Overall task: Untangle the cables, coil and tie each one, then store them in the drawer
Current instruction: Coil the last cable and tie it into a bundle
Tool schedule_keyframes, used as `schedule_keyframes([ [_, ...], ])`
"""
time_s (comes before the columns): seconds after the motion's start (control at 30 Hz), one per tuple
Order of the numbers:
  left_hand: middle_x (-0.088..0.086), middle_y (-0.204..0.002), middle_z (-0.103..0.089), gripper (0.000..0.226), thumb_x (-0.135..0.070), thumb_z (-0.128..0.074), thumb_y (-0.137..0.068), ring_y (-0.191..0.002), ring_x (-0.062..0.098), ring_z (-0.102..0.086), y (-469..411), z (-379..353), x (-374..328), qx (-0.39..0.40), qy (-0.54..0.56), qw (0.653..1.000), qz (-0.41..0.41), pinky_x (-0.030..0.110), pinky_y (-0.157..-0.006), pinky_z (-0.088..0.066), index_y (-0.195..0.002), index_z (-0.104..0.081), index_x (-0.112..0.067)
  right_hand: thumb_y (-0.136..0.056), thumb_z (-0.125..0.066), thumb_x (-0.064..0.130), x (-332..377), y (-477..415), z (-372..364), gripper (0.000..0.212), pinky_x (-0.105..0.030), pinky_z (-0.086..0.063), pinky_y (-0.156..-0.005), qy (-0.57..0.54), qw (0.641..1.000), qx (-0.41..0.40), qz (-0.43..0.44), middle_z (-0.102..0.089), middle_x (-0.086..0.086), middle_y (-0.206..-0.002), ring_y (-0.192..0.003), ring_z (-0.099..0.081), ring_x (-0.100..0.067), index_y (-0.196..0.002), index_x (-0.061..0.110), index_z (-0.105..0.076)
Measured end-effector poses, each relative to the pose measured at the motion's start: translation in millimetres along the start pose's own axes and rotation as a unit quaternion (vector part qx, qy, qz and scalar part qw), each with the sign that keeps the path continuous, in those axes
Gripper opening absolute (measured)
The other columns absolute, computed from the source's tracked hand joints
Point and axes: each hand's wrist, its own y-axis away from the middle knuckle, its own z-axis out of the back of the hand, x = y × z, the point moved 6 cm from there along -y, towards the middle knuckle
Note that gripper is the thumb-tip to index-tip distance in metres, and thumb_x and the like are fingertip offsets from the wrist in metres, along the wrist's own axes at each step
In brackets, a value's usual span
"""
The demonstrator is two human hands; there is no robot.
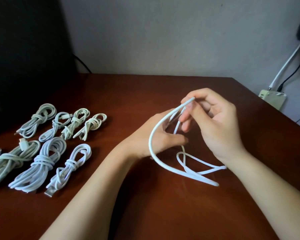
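A loose white cable (151,135) arcs up from the brown table (163,213) between my hands. My right hand (218,125) pinches the top of the cable loop between thumb and fingertips. My left hand (156,135) sits just below and to the left, its fingers curled round strands of the same cable. The cable's remaining length lies in loose loops (197,170) on the table under my right wrist. Several white cables, coiled and knotted, lie in two rows at the left, among them one bundle (71,163) nearest my left forearm.
A dark chair back or panel (24,58) stands behind the table's left side. At the far right, a beige power strip (272,99) with a white and a black cord sits off the table's edge. A grey wall rises behind.
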Motion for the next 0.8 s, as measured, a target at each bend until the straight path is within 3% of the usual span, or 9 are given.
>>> schedule_keyframes([
  [0.07,-0.005,-0.08,-0.057,0.024,-0.008,-0.066,-0.072,-0.072,0.01,-0.054,-1,1,3,-0.008,-0.031,0.999,-0.003,0.028,-0.071,-0.049,-0.092,-0.056,-0.018,-0.09,-0.051,0.008,-3,-2,2,0.01,-0.018,-0.047,-0.051,-0.029,0.999,-0.014,-0.03,-0.062,0.002,-0.059,-0.047,-0.057,-0.009,-0.085,0.013,-0.058],
  [0.17,-0.011,-0.073,-0.051,0.027,-0.008,-0.052,-0.071,-0.063,0.002,-0.046,-2,0,12,-0.029,-0.042,0.999,0.013,0.02,-0.062,-0.042,-0.092,-0.056,-0.023,-0.085,-0.051,0.012,-11,-3,3,0.006,-0.019,-0.047,-0.049,-0.081,0.993,-0.01,-0.086,-0.063,0.001,-0.058,-0.047,-0.057,-0.01,-0.083,0.012,-0.057],
  [0.27,-0.004,-0.073,-0.054,0.033,-0.008,-0.04,-0.07,-0.06,0.006,-0.048,-1,5,16,-0.058,-0.025,0.998,0.031,0.023,-0.058,-0.042,-0.097,-0.058,-0.01,-0.08,-0.046,0.013,-15,-3,1,0.009,-0.02,-0.049,-0.049,-0.157,0.976,0.01,-0.15,-0.064,-0.004,-0.06,-0.05,-0.06,-0.013,-0.082,0.01,-0.054],
  [0.37,0.013,-0.097,-0.065,0.038,-0.007,-0.04,-0.08,-0.089,0.026,-0.061,1,9,13,-0.096,-0.045,0.994,0.019,0.042,-0.08,-0.05,-0.112,-0.059,-0.014,-0.078,-0.041,0.022,-19,-3,-1,0.018,-0.023,-0.052,-0.053,-0.227,0.951,0.029,-0.206,-0.064,-0.008,-0.063,-0.055,-0.063,-0.018,-0.082,0.008,-0.052],
  [0.47,0.011,-0.113,-0.061,0.049,-0.035,-0.034,-0.087,-0.106,0.026,-0.055,2,15,16,-0.118,-0.224,0.968,0.0,0.036,-0.096,-0.041,-0.125,-0.054,-0.011,-0.084,-0.047,0.044,-24,0,-3,0.034,-0.027,-0.054,-0.055,-0.23,0.937,0.034,-0.262,-0.062,-0.008,-0.065,-0.058,-0.065,-0.021,-0.081,0.011,-0.051],
  [0.53,0.011,-0.126,-0.054,0.052,-0.032,-0.043,-0.093,-0.117,0.027,-0.049,2,17,24,-0.109,-0.302,0.947,0.016,0.034,-0.102,-0.037,-0.141,-0.041,-0.011,-0.079,-0.044,0.054,-27,2,-4,0.042,-0.028,-0.054,-0.054,-0.21,0.93,0.032,-0.3,-0.06,-0.006,-0.065,-0.058,-0.064,-0.021,-0.08,0.012,-0.05],
  [0.67,0.012,-0.12,-0.052,0.042,-0.024,-0.044,-0.099,-0.109,0.029,-0.049,1,23,26,-0.158,-0.339,0.927,0.022,0.032,-0.09,-0.04,-0.14,-0.044,-0.011,-0.077,-0.052,0.048,-26,4,-8,0.035,-0.027,-0.053,-0.052,-0.207,0.922,0.051,-0.323,-0.062,-0.004,-0.069,-0.058,-0.064,-0.019,-0.087,0.014,-0.053],
  [0.73,0.015,-0.115,-0.059,0.043,-0.031,-0.039,-0.096,-0.104,0.036,-0.053,2,24,19,-0.179,-0.338,0.924,-0.001,0.044,-0.088,-0.045,-0.127,-0.057,-0.008,-0.077,-0.056,0.042,-23,4,-12,0.03,-0.026,-0.054,-0.052,-0.215,0.923,0.073,-0.312,-0.064,-0.004,-0.075,-0.059,-0.064,-0.018,-0.089,0.015,-0.057],
  [0.8,0.017,-0.099,-0.061,0.031,-0.018,-0.046,-0.093,-0.088,0.039,-0.057,1,25,22,-0.2,-0.349,0.915,-0.016,0.05,-0.075,-0.05,-0.116,-0.062,-0.004,-0.079,-0.061,0.038,-20,4,-15,0.025,-0.026,-0.054,-0.054,-0.214,0.927,0.096,-0.293,-0.064,-0.005,-0.08,-0.061,-0.064,-0.018,-0.091,0.016,-0.063],
])
